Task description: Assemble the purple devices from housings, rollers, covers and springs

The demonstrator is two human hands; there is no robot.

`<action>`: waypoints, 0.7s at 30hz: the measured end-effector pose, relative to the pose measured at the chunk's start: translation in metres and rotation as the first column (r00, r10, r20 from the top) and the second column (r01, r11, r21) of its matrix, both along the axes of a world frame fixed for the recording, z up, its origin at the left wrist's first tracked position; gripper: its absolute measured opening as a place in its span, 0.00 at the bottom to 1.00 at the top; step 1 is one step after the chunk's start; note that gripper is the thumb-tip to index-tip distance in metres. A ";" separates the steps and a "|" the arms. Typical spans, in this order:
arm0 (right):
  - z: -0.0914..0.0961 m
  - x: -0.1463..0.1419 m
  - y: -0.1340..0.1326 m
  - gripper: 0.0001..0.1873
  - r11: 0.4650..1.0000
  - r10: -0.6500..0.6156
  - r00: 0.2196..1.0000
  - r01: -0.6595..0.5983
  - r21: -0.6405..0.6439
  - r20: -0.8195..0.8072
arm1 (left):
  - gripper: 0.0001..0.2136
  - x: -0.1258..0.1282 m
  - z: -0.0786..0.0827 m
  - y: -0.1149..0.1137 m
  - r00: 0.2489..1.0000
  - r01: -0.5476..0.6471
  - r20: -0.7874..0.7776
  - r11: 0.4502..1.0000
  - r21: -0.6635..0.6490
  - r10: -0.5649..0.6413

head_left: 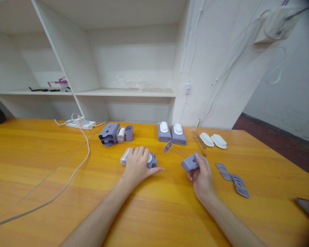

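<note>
My left hand (137,165) lies over a white and purple plastic part (151,160) on the orange table (41,164), its fingers curled onto the part and its thumb stretched out to the right. My right hand (202,176) grips a purple plastic housing (190,162) and holds it just above the table. Between the two hands lie a small purple clip (167,146) and a thin metal spring (179,151).
Behind the hands stand purple housings (109,134), a white roller (121,134) and two purple units with white buttons (172,133). Two white caps (212,140), longer springs (198,141) and flat purple plates (233,179) lie right. A white cable (74,168) runs left from a power strip (80,123).
</note>
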State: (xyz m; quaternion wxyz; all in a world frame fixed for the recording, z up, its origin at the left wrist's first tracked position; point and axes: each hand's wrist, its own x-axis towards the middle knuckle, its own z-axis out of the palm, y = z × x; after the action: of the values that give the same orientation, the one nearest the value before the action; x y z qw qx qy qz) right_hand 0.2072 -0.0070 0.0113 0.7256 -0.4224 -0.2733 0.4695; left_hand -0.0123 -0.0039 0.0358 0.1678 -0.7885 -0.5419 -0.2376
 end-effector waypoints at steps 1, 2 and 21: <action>0.000 0.000 0.000 0.15 1.000 -0.006 1.000 0.006 -0.010 -0.005 | 0.34 -0.002 -0.001 0.002 1.000 -0.005 -0.006 1.000 0.006 0.005; 0.000 0.000 0.001 0.15 1.000 -0.008 1.000 0.008 -0.017 -0.003 | 0.35 -0.004 -0.002 0.004 1.000 -0.001 -0.013 1.000 0.009 0.001; -0.005 0.010 0.007 0.24 0.989 -0.105 0.971 0.124 -0.076 0.213 | 0.33 -0.022 0.003 0.006 0.999 0.048 -0.017 0.989 -0.139 -0.051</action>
State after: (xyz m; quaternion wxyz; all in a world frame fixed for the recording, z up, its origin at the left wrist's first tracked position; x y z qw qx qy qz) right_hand 0.2171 -0.0004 0.0061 0.6994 -0.5160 -0.3019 0.3918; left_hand -0.0345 0.0016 0.0384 0.1124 -0.8138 -0.5357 -0.1954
